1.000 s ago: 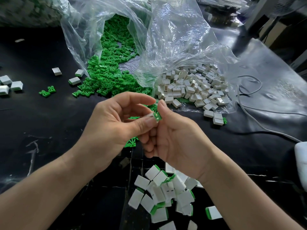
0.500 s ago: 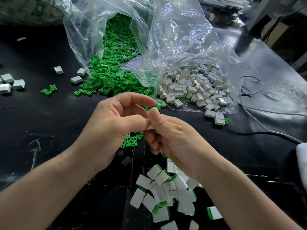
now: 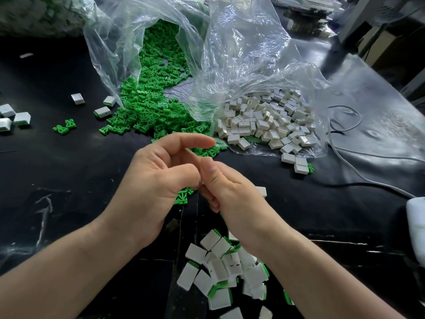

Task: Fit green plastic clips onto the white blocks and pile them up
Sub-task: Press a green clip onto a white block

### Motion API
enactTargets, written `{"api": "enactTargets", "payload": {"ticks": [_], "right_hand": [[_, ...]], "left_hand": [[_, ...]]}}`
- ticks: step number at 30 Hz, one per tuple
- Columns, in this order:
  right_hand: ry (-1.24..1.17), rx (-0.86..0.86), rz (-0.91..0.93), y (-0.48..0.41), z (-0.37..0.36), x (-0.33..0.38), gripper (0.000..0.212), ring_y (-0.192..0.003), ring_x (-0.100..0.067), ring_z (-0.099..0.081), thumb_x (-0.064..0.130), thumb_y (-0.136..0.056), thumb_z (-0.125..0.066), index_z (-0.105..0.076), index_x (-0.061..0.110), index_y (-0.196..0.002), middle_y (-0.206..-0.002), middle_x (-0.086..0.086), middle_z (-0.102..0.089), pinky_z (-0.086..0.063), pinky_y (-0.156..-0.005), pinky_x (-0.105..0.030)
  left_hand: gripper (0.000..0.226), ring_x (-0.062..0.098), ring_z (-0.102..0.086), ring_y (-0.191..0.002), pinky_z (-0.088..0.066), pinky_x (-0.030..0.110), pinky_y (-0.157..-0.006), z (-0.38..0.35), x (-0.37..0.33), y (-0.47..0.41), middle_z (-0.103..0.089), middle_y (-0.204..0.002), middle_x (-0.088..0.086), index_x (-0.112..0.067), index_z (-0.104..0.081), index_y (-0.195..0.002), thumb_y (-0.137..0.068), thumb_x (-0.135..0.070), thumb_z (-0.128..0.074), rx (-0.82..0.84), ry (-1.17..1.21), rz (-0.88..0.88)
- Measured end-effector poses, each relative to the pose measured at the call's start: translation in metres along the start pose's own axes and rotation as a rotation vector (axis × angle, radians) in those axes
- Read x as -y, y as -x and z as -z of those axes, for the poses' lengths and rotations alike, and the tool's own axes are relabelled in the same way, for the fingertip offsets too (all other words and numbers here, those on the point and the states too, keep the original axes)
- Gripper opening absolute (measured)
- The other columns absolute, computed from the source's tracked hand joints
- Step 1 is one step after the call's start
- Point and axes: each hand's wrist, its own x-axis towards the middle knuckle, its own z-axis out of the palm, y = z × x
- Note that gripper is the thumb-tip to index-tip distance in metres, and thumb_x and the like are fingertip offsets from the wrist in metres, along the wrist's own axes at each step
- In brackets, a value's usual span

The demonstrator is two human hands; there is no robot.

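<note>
As the frame is read from its left edge, table (image 3: 69, 180): black, glossy, scuffed with pale streaks.
Loose blocks (image 3: 21, 118): a few white ones at the left edge, one cut off; two stray clips (image 3: 60, 129) lie beside them.
Green clips (image 3: 147, 107): a heap spilling from a clear bag (image 3: 110, 54), upper centre.
Left hand (image 3: 151, 180): centre, thumb pressed against the right hand (image 3: 227, 192); forefinger arched above.
Held piece: hidden between the thumbs; neither grip can be told.
Clipped pile (image 3: 225, 272): white blocks with green edges, partly behind the right wrist.
White blocks (image 3: 264, 125): a heap under a second bag (image 3: 241, 54), right of centre.
Room: upper right, dim and blurred; a grey cable (image 3: 379, 154); a white object (image 3: 416, 226) cut off at the right edge.
</note>
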Motion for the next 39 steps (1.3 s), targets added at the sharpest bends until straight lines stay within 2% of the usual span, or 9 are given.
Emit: {"api": "enactTargets", "payload": {"ticks": [8,11,15,18,23,26,32,35,39], "right_hand": [[0.2,0.021,0.018,-0.003,0.015,0.003,0.059,-0.053,0.0,-0.042,0.066,-0.074,-0.026,-0.059,0.017,-0.069,-0.055,0.012,-0.048,-0.036,-0.056,-0.016],[0.408,-0.104,0.035,-0.005,0.031,0.007,0.069,-0.053,0.001,-0.049,0.075,-0.064,-0.022,-0.062,0.019,-0.066,-0.055,0.012,-0.057,-0.04,-0.056,-0.02],[0.737,-0.412,0.043,-0.01,0.061,0.005,0.033,-0.061,0.001,-0.049,0.055,-0.082,-0.048,-0.059,0.025,-0.075,-0.066,0.012,-0.056,-0.038,-0.056,-0.018],[0.932,-0.575,0.012,-0.014,0.089,-0.002,0.015,-0.077,-0.01,-0.054,0.037,-0.085,-0.059,-0.064,0.024,-0.091,-0.081,0.011,-0.058,-0.036,-0.069,-0.024],[1.099,-0.655,-0.14,-0.016,0.118,-0.008,0.019,-0.102,-0.026,-0.054,0.023,-0.083,-0.062,-0.065,0.02,-0.101,-0.112,-0.007,-0.06,-0.038,-0.087,-0.031],[1.143,-0.643,-0.223,-0.017,0.122,-0.013,0.02,-0.108,-0.028,-0.052,0.02,-0.083,-0.061,-0.065,0.02,-0.102,-0.115,-0.008,-0.06,-0.039,-0.091,-0.034],[1.198,-0.622,-0.254,-0.02,0.121,-0.018,0.012,-0.102,-0.031,-0.054,0.02,-0.084,-0.06,-0.063,0.02,-0.096,-0.105,-0.009,-0.063,-0.04,-0.086,-0.036],[1.164,-0.611,-0.194,-0.02,0.12,-0.016,0.012,-0.098,-0.028,-0.055,0.023,-0.086,-0.06,-0.061,0.018,-0.096,-0.101,-0.007,-0.063,-0.04,-0.084,-0.033],[0.772,-0.516,0.133,-0.016,0.089,-0.001,0.015,-0.073,-0.008,-0.054,0.02,-0.08,-0.068,-0.055,0.027,-0.085,-0.079,0.012,-0.059,-0.039,-0.067,-0.017]], "left_hand": [[0.033,0.027,-0.059,-0.053,-0.052,0.027,-0.054,0.005,0.0,-0.002,-0.06,-0.066,0.02,-0.015,-0.07,-0.082,-0.058,0.001,-0.055,-0.001,-0.041,0.024],[0.027,0.016,-0.063,-0.059,-0.052,0.019,-0.059,0.007,0.001,-0.002,-0.068,-0.064,0.006,-0.022,-0.072,-0.079,-0.059,-0.007,-0.062,-0.014,-0.141,0.004],[0.03,0.009,-0.063,-0.058,-0.049,0.015,-0.055,0.004,-0.001,0.005,-0.069,-0.066,0.003,-0.023,-0.07,-0.087,-0.059,-0.011,-0.069,0.252,-0.286,0.097],[0.031,0.011,-0.065,-0.063,-0.05,0.017,-0.057,0.001,-0.001,0.01,-0.071,-0.072,0.001,-0.027,-0.069,-0.09,-0.06,-0.024,-0.078,0.471,-0.362,0.174],[0.027,0.017,-0.069,-0.075,-0.054,0.02,-0.066,0.002,-0.001,0.004,-0.073,-0.08,0.0,-0.024,-0.071,-0.085,-0.061,-0.035,-0.079,0.142,-0.417,0.082],[0.007,0.013,-0.068,-0.065,-0.052,0.02,-0.058,0.005,0.0,-0.002,-0.072,-0.072,0.002,-0.017,-0.069,-0.076,-0.071,-0.013,-0.068,-0.031,-0.291,0.104],[0.022,0.007,-0.065,-0.058,-0.05,0.015,-0.05,0.009,0.002,-0.006,-0.07,-0.064,-0.001,-0.016,-0.065,-0.078,-0.082,0.005,-0.058,-0.134,-0.203,0.128],[0.021,0.007,-0.065,-0.057,-0.05,0.015,-0.05,0.009,0.003,-0.007,-0.07,-0.064,-0.001,-0.015,-0.064,-0.079,-0.081,0.005,-0.058,-0.133,-0.204,0.123],[0.019,0.007,-0.065,-0.057,-0.049,0.015,-0.05,0.008,0.003,-0.008,-0.069,-0.068,-0.001,-0.017,-0.064,-0.08,-0.081,0.002,-0.06,-0.14,-0.185,0.139]]}}
